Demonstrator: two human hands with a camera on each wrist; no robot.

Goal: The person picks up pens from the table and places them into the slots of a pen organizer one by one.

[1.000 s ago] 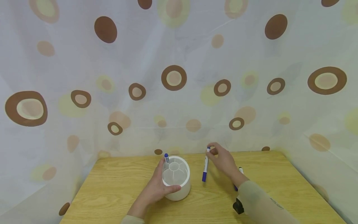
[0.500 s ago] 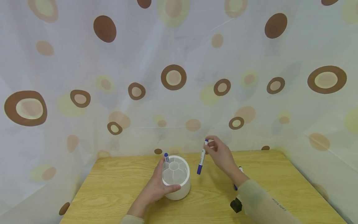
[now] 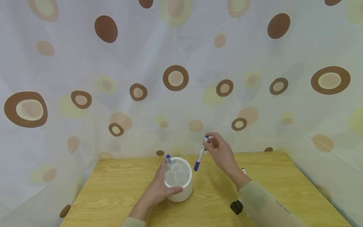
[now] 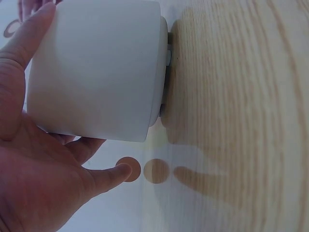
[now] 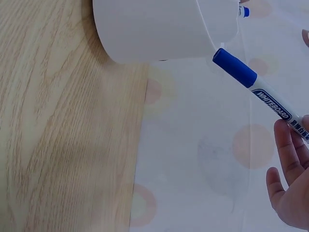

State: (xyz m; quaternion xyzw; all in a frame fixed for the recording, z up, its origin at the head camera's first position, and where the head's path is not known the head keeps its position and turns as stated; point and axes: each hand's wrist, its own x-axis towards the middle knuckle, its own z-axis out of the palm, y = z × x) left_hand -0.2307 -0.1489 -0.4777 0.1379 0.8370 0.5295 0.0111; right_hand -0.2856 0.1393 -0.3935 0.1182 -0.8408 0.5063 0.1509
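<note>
My left hand grips a white round pen holder, its thumb across the near rim and its fingers around the far left side. Dividers split the holder's inside into several compartments. One blue-ended marker stands in the compartment at the back left. Pinched near its upper end by my right hand, a white whiteboard marker tilts with its blue cap down. That cap hangs in the air just right of the holder's rim. The right wrist view shows "WHITEBOARD" printed on the marker's barrel.
Another marker lies on the wooden table, mostly hidden behind my right forearm. A black device sits at my right wrist. Behind the table hangs a pale sheet with brown and yellow spots.
My right hand has risen and moved left, bringing the marker closer to the holder and tilting it more. The left hand and the holder have stayed in place.
</note>
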